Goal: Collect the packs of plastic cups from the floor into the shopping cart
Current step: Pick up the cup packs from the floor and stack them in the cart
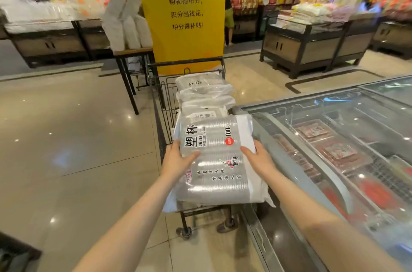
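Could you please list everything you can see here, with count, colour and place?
pack of plastic cups: one, clear with black print, over the cart's near end, held at both sides
other packs: several, white and clear, piled in the cart beyond it
shopping cart: one, black wire, centre, beside the freezer
chest freezer: one, glass-topped, right
yellow pillar: one, behind the cart
small table: one, dark legs, left of the pillar, holding white packs
left hand: on the pack's left side
right hand: on the pack's right side
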`<state>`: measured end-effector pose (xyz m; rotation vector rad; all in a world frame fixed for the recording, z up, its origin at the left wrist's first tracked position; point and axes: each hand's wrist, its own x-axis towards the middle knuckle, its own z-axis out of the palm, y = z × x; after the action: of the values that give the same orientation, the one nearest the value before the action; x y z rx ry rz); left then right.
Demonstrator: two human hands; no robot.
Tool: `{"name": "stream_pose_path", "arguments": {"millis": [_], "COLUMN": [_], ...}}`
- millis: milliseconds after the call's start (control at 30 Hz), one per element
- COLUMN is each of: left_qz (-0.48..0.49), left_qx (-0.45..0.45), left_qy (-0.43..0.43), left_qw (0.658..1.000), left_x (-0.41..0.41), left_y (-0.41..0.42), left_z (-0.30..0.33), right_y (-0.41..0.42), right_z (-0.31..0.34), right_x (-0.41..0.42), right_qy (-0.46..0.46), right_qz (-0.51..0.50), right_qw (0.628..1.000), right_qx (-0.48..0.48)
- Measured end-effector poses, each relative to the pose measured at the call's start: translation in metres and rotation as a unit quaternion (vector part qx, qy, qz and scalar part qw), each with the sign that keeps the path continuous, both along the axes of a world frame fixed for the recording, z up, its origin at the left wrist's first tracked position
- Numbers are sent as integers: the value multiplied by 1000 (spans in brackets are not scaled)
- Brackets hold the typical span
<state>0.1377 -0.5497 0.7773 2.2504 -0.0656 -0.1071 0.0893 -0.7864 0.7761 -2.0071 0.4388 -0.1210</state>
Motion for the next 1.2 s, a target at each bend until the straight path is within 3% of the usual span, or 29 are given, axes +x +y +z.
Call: {"name": "stream_pose_path", "arguments": {"millis": [300, 500, 667, 1033, 1200], "left_qz": [36, 33, 50, 55, 14], "left_qx": [9, 116, 235, 243, 335], "left_qy": [-22, -2, -34, -37, -69], "left_qw": [999, 993, 970, 968, 940], "left_x": [140, 210, 222, 220, 222], "left_y": [-22, -37, -53, -56, -54], "left_z": [-1, -27, -55, -66, -58], "right_y": [-22, -33, -41, -46, -42], "right_z": [11, -9, -49, -57, -48], "right_x": [153, 236, 250, 244, 237], "right_qy": [-20, 18, 84, 60, 67], "right_qz": [36, 95, 101, 84, 72], "right_qw": [999, 994, 988, 994, 992], "right_qx": [-13, -42, -78, -35, -81]}}
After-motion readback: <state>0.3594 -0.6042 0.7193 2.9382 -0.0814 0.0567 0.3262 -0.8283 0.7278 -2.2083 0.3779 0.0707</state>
